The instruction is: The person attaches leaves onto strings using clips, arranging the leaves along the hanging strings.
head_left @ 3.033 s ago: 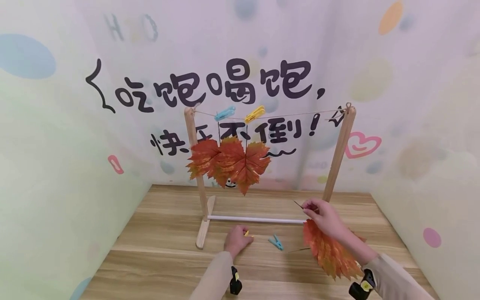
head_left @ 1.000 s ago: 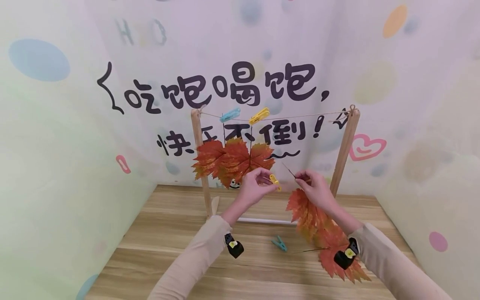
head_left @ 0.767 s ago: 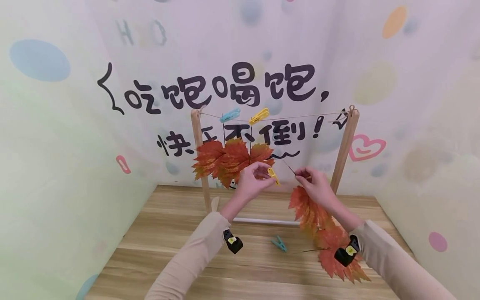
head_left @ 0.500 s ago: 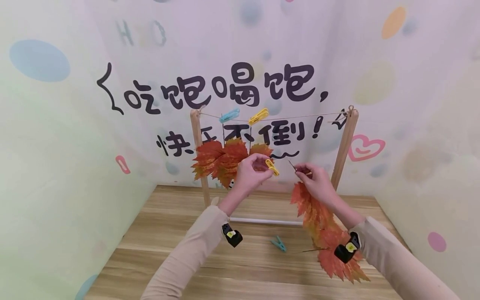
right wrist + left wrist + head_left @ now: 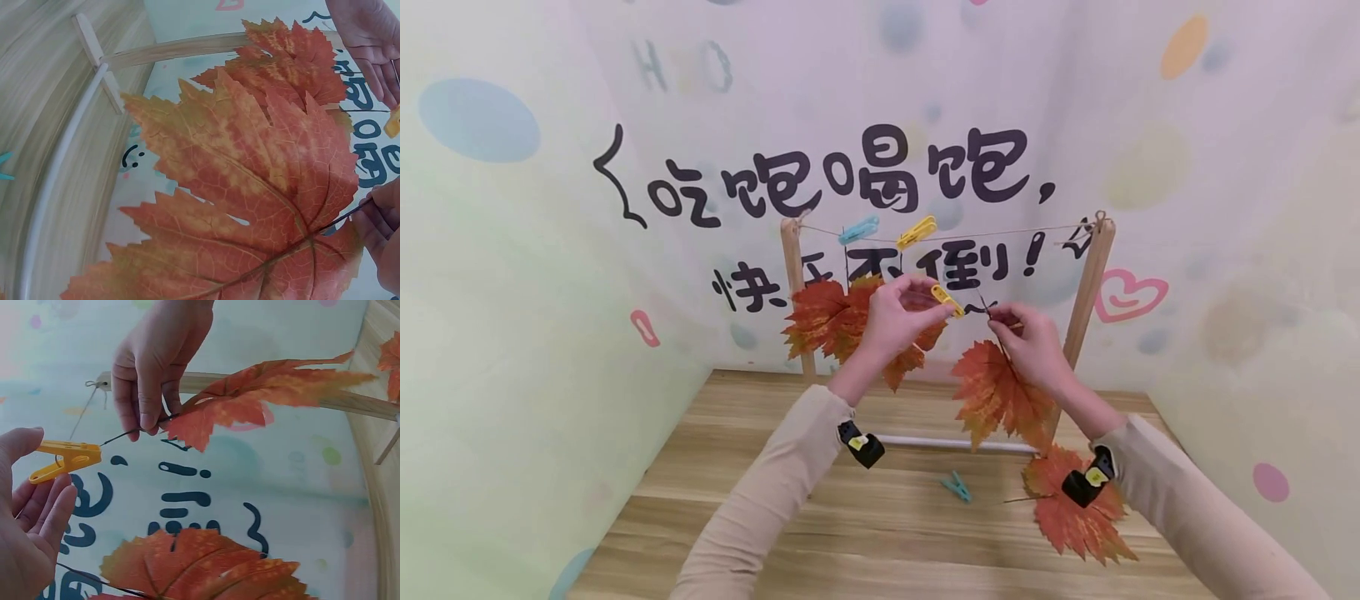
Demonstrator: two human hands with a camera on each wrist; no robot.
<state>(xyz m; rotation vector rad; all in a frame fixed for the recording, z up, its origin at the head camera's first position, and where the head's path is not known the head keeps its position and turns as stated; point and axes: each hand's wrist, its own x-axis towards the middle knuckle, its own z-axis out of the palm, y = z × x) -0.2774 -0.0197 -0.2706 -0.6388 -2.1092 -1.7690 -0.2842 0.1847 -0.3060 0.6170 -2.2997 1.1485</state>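
Note:
My left hand (image 5: pixel 895 321) pinches a yellow clothespin (image 5: pixel 947 301) between thumb and fingers, below the string (image 5: pixel 1000 231). In the left wrist view the yellow clothespin (image 5: pixel 72 459) points toward a dark leaf stem. My right hand (image 5: pixel 1030 343) pinches that stem, and its orange-red maple leaf (image 5: pixel 1000 396) hangs below the fingers. The stem tip stands just right of the clothespin; whether they touch I cannot tell. Two similar leaves (image 5: pixel 820 312) hang from the string by a blue clothespin (image 5: pixel 859 231) and a second yellow clothespin (image 5: pixel 917 232), partly hidden behind my left hand.
A wooden frame with a right post (image 5: pixel 1086 287), a left post (image 5: pixel 793 258) and a white crossbar (image 5: pixel 955 444) stands on the wooden table (image 5: pixel 737 500). On the table lie a teal clothespin (image 5: pixel 957 487) and another maple leaf (image 5: pixel 1078 508) under my right forearm.
My left hand has picked the yellow clothespin up off the table and risen toward the string. My right hand has moved up and leftward, lifting its leaf clear of the one on the table.

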